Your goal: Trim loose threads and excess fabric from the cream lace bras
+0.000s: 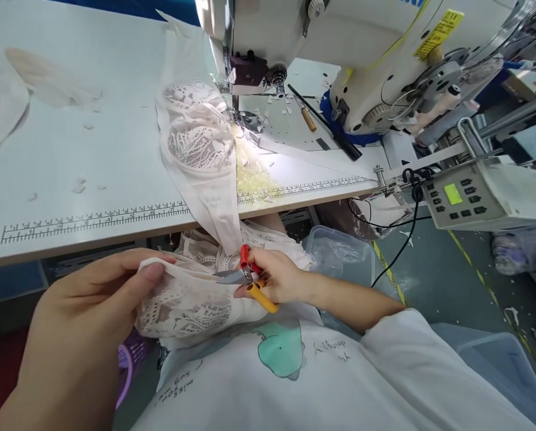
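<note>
Between thumb and fingers, my left hand point(101, 293) pinches the edge of a white lace bra point(191, 308) that hangs over my lap. My right hand point(279, 275) grips scissors point(234, 276) with one red and one orange handle. Their blades point left and lie at the fabric edge; whether they are parted there I cannot make out. Another lace bra piece point(198, 143) lies on the table beside the needle area of the sewing machine point(268, 42), its lower strip hanging over the front edge toward the scissors.
A printed ruler point(93, 218) runs along the front of the white table point(115, 161). Fabric scraps and another bra piece point(3, 120) lie left. A wooden-handled tool point(308, 120) rests right of the needle. A control box point(465, 194) juts out right; clear plastic bins point(340, 254) stand below.
</note>
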Available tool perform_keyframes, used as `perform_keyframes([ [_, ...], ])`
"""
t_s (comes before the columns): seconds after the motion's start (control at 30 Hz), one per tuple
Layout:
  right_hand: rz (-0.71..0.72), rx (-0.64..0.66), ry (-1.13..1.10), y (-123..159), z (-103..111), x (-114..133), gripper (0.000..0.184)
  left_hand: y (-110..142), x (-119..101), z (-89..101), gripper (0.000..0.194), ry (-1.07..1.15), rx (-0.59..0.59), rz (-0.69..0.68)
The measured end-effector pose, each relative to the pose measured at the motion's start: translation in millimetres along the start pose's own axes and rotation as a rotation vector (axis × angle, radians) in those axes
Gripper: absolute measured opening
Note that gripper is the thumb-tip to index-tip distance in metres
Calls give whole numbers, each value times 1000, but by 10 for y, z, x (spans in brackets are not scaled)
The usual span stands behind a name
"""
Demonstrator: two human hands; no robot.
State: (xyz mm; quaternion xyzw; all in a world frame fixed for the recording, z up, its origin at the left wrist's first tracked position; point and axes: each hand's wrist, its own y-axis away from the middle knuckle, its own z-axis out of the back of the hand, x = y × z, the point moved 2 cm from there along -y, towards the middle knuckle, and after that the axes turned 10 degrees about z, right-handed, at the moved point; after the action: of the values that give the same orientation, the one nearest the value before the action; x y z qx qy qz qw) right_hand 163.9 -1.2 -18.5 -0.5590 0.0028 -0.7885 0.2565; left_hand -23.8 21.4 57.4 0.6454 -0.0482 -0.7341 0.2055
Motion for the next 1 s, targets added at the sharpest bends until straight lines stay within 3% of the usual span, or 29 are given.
perform_keyframes([
  [0.17, 164, 95, 207, -7, 15, 93, 16, -145, 104, 118, 18, 44, 72, 10],
  [0.27, 280, 164, 307, -18, 37, 169, 5, -166, 137, 162, 17, 48, 68, -16],
  [0.37, 309, 222, 331, -10, 48, 223, 5, -144, 151, 182, 13, 23, 82, -53],
  [0.53, 379, 113, 321, 8, 65, 304, 7, -122, 185, 210, 9, -15, 135, -116],
  [0.73, 466, 25, 496, 75, 64, 357, 15, -50, 183, 233, 2, -101, 225, -238],
  [0.9, 458, 40, 434, 131, 74, 373, 6, 9, 240, 309, 3, -192, 166, -296],
  [1.0, 475, 76, 406, 152, 69, 378, 5, 15, 258, 341, 4, -208, 227, -360],
])
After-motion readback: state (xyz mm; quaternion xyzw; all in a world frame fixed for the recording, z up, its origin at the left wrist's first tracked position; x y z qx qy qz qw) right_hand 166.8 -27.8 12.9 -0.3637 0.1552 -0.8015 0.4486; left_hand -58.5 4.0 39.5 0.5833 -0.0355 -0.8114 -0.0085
